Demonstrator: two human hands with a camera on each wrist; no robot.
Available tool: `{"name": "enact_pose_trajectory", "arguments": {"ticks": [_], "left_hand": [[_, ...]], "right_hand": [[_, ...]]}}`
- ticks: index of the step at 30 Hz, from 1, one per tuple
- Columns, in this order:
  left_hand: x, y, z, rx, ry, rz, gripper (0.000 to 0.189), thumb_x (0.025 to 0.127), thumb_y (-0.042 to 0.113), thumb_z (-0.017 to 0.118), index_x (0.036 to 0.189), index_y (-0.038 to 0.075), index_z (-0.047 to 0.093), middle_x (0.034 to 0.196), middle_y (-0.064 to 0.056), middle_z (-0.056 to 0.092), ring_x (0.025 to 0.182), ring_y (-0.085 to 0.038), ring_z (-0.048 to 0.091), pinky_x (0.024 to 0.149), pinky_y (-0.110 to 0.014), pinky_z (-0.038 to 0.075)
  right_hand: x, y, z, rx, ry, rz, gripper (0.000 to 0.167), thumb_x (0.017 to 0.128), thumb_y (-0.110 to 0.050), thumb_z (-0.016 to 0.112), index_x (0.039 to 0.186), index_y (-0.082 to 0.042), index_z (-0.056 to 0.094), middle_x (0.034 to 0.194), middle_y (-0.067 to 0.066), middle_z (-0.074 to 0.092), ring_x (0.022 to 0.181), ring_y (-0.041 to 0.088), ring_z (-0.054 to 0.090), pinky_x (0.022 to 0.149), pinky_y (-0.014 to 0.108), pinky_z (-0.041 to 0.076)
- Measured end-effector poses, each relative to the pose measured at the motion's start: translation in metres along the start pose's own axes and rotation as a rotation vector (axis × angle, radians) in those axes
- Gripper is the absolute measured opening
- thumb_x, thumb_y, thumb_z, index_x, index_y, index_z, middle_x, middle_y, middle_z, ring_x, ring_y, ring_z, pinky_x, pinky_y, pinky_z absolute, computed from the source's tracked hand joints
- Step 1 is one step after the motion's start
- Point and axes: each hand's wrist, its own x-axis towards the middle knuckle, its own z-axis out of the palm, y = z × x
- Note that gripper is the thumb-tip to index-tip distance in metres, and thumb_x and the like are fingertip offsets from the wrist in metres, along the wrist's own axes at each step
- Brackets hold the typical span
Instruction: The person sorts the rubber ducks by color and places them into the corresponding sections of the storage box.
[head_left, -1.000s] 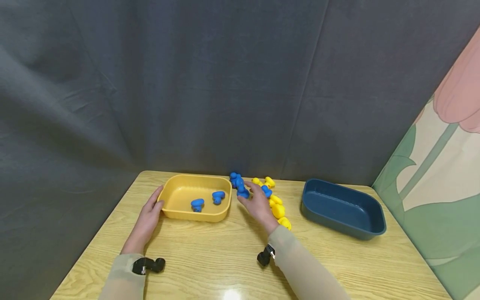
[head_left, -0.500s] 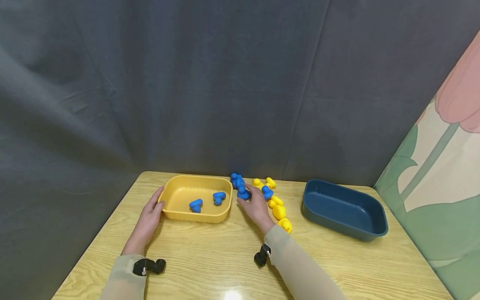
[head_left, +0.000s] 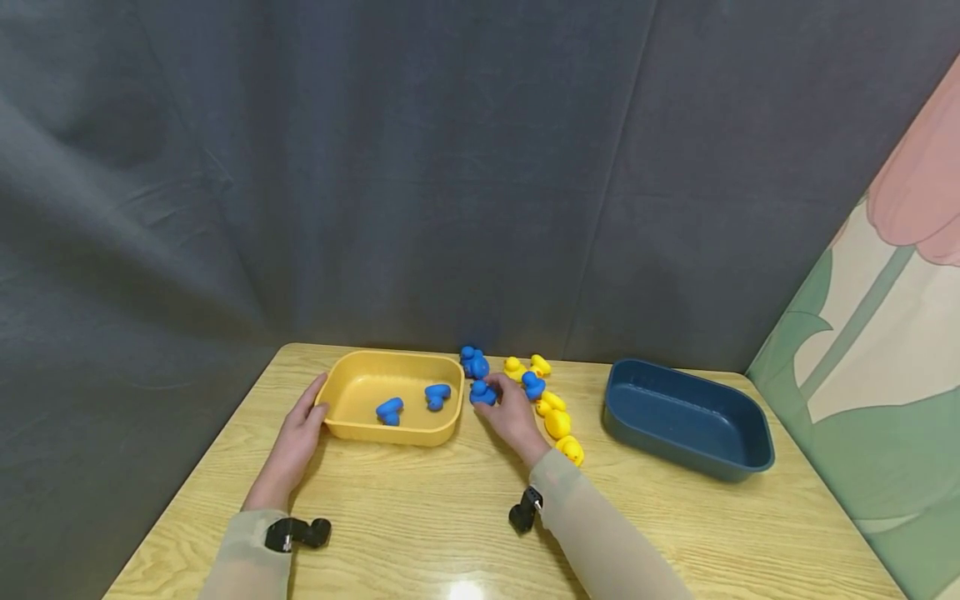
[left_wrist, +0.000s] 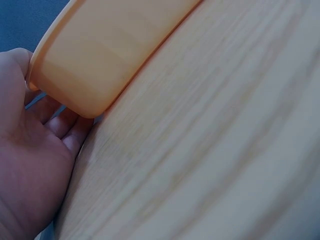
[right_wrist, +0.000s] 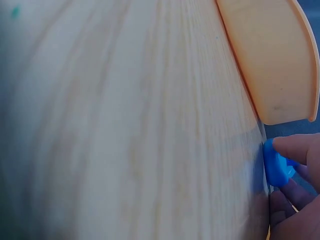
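My left hand (head_left: 298, 432) grips the left end of a yellow plastic basin (head_left: 360, 429), thumb at the rim and fingers round the outside; the left wrist view shows the basin wall (left_wrist: 95, 60) against them. Two blue rubber ducks lie on their sides inside the basin, one left (head_left: 389, 411) and one right (head_left: 437, 396). Just right of the basin, my right hand (head_left: 517, 417) pinches another blue rubber duck (head_left: 482, 393) between thumb and fingers. In the right wrist view that duck (right_wrist: 275, 162) is low, close to the tabletop, partly hidden by the hand.
Behind the held duck sit blue ducks (head_left: 474, 362) bunched together. Several yellow ducks (head_left: 557, 423) and one blue duck (head_left: 533, 385) lie beyond and right of my right hand. A dark blue basin (head_left: 686, 417) stands at the right. A grey curtain (head_left: 480, 208) hangs behind the table.
The blue duck at my right fingertips has come slightly toward me, apart from the blue ducks behind it. The left duck in the basin has shifted slightly. My left hand stays put.
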Motion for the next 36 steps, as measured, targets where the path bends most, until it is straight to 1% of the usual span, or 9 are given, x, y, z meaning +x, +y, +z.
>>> {"name": "enact_pose_trajectory", "arguments": {"ticks": [3, 5, 11, 17, 20, 27, 33, 36], "left_hand": [[0.0, 0.0, 0.0, 0.001, 0.002, 0.006, 0.063, 0.12, 0.017, 0.036, 0.179, 0.019, 0.015, 0.185, -0.011, 0.011, 0.169, -0.034, 0.007, 0.135, -0.055, 0.012], [0.0, 0.0, 0.001, 0.006, 0.004, 0.008, 0.063, 0.12, 0.017, 0.036, 0.179, 0.019, 0.015, 0.185, -0.01, 0.011, 0.169, -0.034, 0.007, 0.135, -0.055, 0.012], [0.0, -0.002, 0.001, 0.006, 0.008, -0.004, 0.064, 0.12, 0.018, 0.036, 0.18, 0.02, 0.014, 0.185, -0.009, 0.011, 0.17, -0.032, 0.007, 0.135, -0.054, 0.012], [-0.001, 0.001, 0.002, 0.006, 0.004, -0.001, 0.064, 0.12, 0.017, 0.036, 0.179, 0.018, 0.014, 0.185, -0.01, 0.01, 0.17, -0.034, 0.007, 0.135, -0.055, 0.012], [0.0, 0.0, 0.001, 0.005, 0.006, 0.005, 0.064, 0.12, 0.018, 0.037, 0.18, 0.02, 0.015, 0.185, -0.009, 0.011, 0.17, -0.033, 0.007, 0.135, -0.055, 0.013], [-0.001, -0.002, 0.002, 0.007, 0.015, 0.043, 0.063, 0.12, 0.025, 0.039, 0.179, 0.024, 0.017, 0.184, -0.008, 0.013, 0.169, -0.034, 0.01, 0.135, -0.057, 0.015], [0.0, -0.001, 0.001, 0.013, 0.015, 0.037, 0.063, 0.12, 0.026, 0.038, 0.179, 0.025, 0.017, 0.184, -0.008, 0.013, 0.169, -0.034, 0.009, 0.135, -0.057, 0.014], [0.0, -0.001, 0.001, 0.016, 0.009, 0.026, 0.063, 0.12, 0.025, 0.037, 0.18, 0.024, 0.015, 0.185, -0.008, 0.012, 0.17, -0.034, 0.008, 0.135, -0.056, 0.013]], "right_hand": [[-0.001, 0.001, 0.001, -0.025, 0.006, -0.023, 0.039, 0.095, -0.003, 0.085, 0.13, -0.003, 0.069, 0.131, 0.015, 0.07, 0.119, 0.035, 0.064, 0.111, 0.053, 0.054], [-0.001, 0.001, 0.001, -0.036, 0.003, -0.026, 0.038, 0.095, -0.002, 0.085, 0.128, -0.003, 0.069, 0.127, 0.015, 0.071, 0.117, 0.035, 0.064, 0.109, 0.053, 0.054], [0.0, 0.0, 0.0, -0.022, -0.017, -0.007, 0.039, 0.095, 0.0, 0.086, 0.13, -0.003, 0.068, 0.129, 0.017, 0.071, 0.121, 0.037, 0.065, 0.113, 0.054, 0.052], [-0.004, -0.001, -0.002, -0.014, -0.007, 0.006, 0.041, 0.095, -0.005, 0.087, 0.131, -0.005, 0.068, 0.125, 0.015, 0.071, 0.116, 0.034, 0.065, 0.108, 0.052, 0.054], [-0.006, -0.002, -0.004, 0.021, 0.005, 0.0, 0.041, 0.095, -0.007, 0.088, 0.131, -0.004, 0.068, 0.124, 0.015, 0.071, 0.116, 0.034, 0.065, 0.107, 0.052, 0.054], [-0.011, -0.01, -0.007, 0.094, 0.016, 0.013, 0.041, 0.098, -0.01, 0.086, 0.135, -0.007, 0.067, 0.126, 0.012, 0.071, 0.115, 0.03, 0.065, 0.105, 0.048, 0.056], [-0.015, -0.022, -0.013, 0.16, 0.014, -0.007, 0.044, 0.099, -0.009, 0.085, 0.139, -0.006, 0.066, 0.13, 0.01, 0.069, 0.119, 0.028, 0.064, 0.105, 0.045, 0.056], [-0.018, -0.027, -0.015, 0.169, 0.019, -0.032, 0.044, 0.099, -0.009, 0.085, 0.139, -0.005, 0.066, 0.13, 0.01, 0.069, 0.119, 0.028, 0.064, 0.103, 0.043, 0.057]]}}
